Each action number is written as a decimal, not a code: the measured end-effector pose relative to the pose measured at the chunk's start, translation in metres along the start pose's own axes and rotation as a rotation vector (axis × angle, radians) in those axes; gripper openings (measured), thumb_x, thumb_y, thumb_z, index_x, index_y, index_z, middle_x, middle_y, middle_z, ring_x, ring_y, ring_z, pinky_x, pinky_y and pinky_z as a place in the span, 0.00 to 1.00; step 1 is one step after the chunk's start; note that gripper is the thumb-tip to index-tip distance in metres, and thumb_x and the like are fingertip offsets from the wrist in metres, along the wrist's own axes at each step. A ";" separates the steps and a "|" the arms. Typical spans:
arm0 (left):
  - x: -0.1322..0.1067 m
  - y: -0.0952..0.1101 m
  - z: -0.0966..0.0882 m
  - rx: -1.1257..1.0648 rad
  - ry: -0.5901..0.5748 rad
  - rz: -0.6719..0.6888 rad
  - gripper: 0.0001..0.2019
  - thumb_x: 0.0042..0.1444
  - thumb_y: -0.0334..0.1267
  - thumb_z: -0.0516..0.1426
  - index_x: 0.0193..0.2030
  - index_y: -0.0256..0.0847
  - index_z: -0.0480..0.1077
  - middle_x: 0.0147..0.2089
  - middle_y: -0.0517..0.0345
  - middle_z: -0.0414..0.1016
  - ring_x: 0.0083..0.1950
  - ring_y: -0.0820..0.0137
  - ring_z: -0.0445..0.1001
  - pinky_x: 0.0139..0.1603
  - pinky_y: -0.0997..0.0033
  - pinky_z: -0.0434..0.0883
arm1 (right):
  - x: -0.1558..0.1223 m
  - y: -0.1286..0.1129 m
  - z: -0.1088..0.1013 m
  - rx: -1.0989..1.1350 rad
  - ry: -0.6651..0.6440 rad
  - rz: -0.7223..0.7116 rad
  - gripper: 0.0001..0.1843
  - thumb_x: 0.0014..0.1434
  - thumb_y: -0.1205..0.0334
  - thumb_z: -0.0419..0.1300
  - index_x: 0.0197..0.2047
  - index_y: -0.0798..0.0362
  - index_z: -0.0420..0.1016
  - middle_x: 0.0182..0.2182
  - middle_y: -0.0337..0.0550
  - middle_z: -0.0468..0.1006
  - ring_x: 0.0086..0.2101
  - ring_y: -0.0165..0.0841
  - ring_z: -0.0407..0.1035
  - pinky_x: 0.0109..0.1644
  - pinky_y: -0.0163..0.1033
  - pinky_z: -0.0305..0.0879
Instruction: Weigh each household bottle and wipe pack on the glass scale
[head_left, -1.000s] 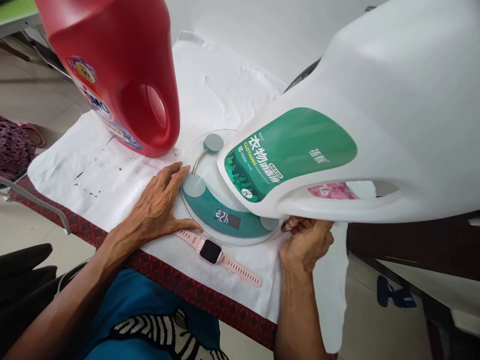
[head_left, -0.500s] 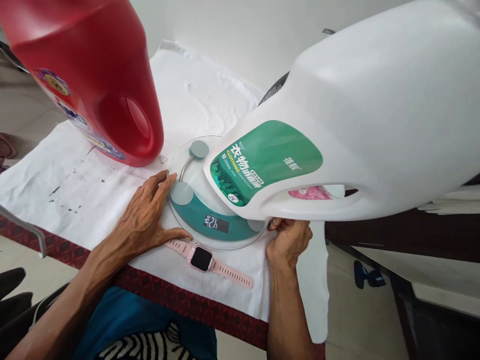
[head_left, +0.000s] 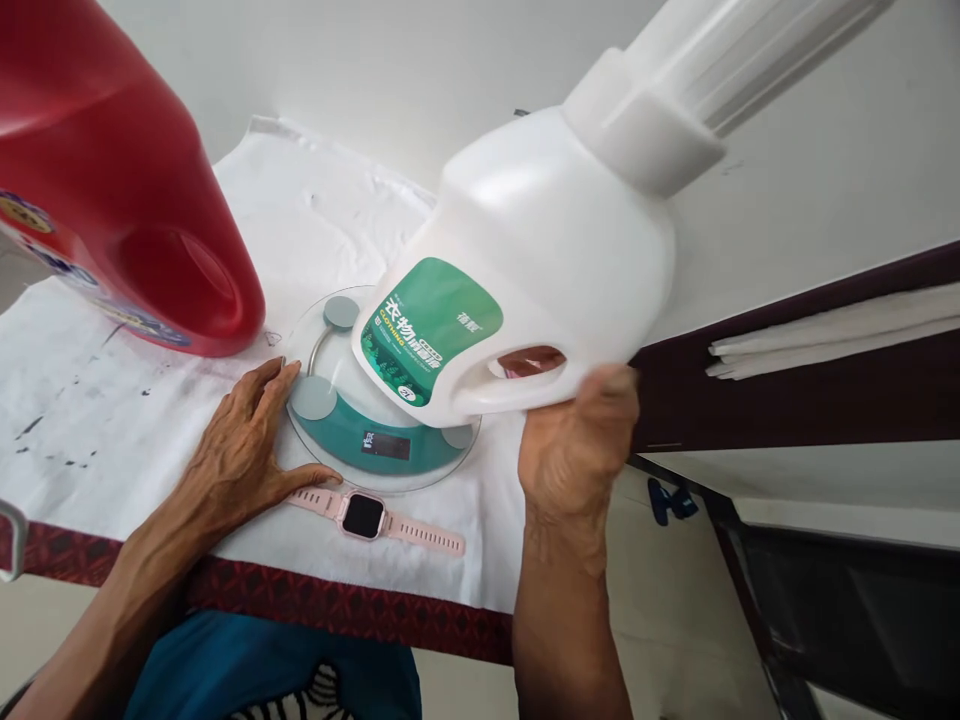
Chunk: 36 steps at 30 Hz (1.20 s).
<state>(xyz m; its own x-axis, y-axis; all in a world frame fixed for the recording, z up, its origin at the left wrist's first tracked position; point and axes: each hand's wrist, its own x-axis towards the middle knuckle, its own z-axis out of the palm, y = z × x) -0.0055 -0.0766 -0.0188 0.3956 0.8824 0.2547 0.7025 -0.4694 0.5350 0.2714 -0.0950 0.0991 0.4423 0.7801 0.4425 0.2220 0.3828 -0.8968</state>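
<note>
A white detergent jug (head_left: 540,230) with a green label stands tilted on a round glass scale (head_left: 375,440), its cap pointing up and right. My right hand (head_left: 574,450) grips the jug at its handle from below, fingers curled against it. My left hand (head_left: 240,450) lies flat and open on the white cloth (head_left: 112,400), fingertips touching the scale's left rim. The scale's dark display (head_left: 386,445) shows in front of the jug. A pink smartwatch (head_left: 364,515) lies on the cloth just in front of the scale.
A large red detergent jug (head_left: 112,200) stands on the cloth at the left, close to the scale. The table's red patterned edge (head_left: 337,600) runs along the front. A dark ledge (head_left: 787,380) with white sheets lies to the right.
My right hand has moved up from beside the scale's rim to the jug's handle, and the jug now looks more upright. The view has swung up and right. My left hand has stayed put.
</note>
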 end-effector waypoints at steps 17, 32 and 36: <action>0.001 0.001 -0.001 -0.016 0.010 -0.007 0.58 0.45 0.70 0.71 0.76 0.46 0.54 0.73 0.35 0.64 0.70 0.38 0.71 0.68 0.32 0.74 | 0.015 -0.023 0.004 0.091 0.269 0.047 0.33 0.43 0.47 0.77 0.16 0.48 0.54 0.11 0.25 0.49 0.13 0.21 0.48 0.17 0.34 0.48; 0.002 0.003 -0.004 0.001 -0.021 -0.014 0.58 0.47 0.76 0.66 0.77 0.45 0.54 0.74 0.36 0.63 0.71 0.38 0.70 0.68 0.32 0.73 | -0.019 -0.036 -0.103 -0.171 0.680 -0.046 0.18 0.37 0.61 0.70 0.12 0.48 0.63 0.12 0.31 0.54 0.14 0.24 0.45 0.16 0.39 0.35; 0.002 0.004 -0.006 0.007 -0.003 -0.024 0.58 0.47 0.76 0.66 0.77 0.47 0.55 0.73 0.38 0.64 0.70 0.38 0.71 0.67 0.33 0.75 | -0.020 -0.016 -0.114 -0.125 0.687 0.031 0.19 0.37 0.60 0.71 0.12 0.48 0.63 0.10 0.30 0.53 0.13 0.24 0.45 0.15 0.38 0.38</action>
<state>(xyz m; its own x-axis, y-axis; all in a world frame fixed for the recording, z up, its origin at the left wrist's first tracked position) -0.0052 -0.0762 -0.0116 0.3806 0.8931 0.2396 0.7160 -0.4486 0.5349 0.3576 -0.1729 0.1053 0.8903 0.2843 0.3558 0.2803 0.2737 -0.9201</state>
